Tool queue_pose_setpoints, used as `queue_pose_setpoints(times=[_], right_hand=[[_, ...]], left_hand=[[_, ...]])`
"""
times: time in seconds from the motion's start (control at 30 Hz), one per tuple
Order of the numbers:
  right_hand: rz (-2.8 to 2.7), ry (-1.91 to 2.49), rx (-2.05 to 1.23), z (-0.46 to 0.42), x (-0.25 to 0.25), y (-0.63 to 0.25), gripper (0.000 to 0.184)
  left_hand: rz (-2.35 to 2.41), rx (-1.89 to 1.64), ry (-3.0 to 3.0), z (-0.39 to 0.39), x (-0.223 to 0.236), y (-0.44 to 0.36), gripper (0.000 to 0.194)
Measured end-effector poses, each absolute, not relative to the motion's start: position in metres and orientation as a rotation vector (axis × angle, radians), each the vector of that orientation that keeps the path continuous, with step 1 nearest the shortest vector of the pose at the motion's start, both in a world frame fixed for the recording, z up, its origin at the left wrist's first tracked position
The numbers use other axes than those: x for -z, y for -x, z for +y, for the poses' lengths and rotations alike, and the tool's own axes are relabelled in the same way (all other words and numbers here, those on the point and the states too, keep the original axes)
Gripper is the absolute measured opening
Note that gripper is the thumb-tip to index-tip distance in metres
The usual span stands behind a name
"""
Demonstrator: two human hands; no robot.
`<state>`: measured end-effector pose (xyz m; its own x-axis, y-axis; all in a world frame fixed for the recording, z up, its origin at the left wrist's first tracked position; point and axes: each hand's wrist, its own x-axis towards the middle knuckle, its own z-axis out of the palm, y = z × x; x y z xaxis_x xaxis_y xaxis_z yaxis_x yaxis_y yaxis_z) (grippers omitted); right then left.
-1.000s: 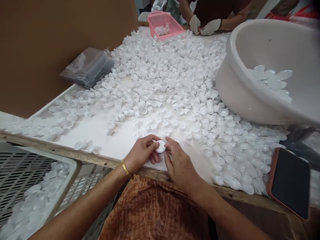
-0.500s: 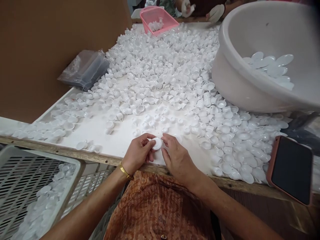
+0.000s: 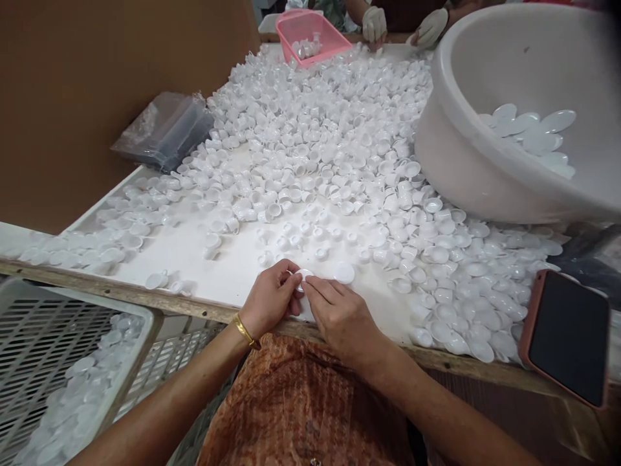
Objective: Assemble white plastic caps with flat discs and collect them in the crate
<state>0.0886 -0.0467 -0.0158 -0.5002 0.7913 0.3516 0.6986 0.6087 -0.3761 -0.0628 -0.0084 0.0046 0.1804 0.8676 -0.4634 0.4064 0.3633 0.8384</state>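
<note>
A white round piece (image 3: 304,274) is held just inside the middle of the tabletop (image 3: 230,275) front edge; the left hand (image 3: 269,296) pinches it between thumb and fingers, and wears a gold bracelet (image 3: 246,331) at the wrist; the right hand (image 3: 342,317) has its fingertips drawn together at the piece's right side, though whether they grip it cannot be told; a white oval piece (image 3: 344,272) lies just beyond the right fingers; small white pieces (image 3: 321,254) are scattered past the hands, between them and a broad heap of white pieces (image 3: 310,136) spreading to the far edge; a phone (image 3: 567,336) rests at the right part of the front edge, overhanging it; a large pale basin (image 3: 460,168) occupies the right side, containing white ovals (image 3: 543,139); a plastic-wrapped packet (image 3: 165,136) sits at the left edge, against a brown panel (image 3: 121,65); a pink basket (image 3: 295,26) stands by the far edge, near a co-worker's gloved hands (image 3: 374,24); a slatted crate (image 3: 22,349) of white pieces stands below the front edge, at left.
</note>
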Motion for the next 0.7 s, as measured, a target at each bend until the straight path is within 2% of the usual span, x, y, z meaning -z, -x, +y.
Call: queue_pose_setpoints(times=[0.17, 0.4, 0.7], right_hand=[[-2.351, 1.145, -0.199, -0.044, 0.015, -0.087, 0.034], [-2.402, 1.172, -0.046, -0.05, 0.008, -0.082, 0.033], [-2.406, 1.214, -0.088, -0.05, 0.014, -0.074, 0.031]], left_hand=[[1.406, -0.516, -1.233, -0.007, -0.002, 0.065, 0.02], [1.323, -0.381, -1.103, -0.002, -0.007, 0.068, 0.023], [1.294, -0.402, -1.127, -0.002, -0.002, 0.07, 0.024]])
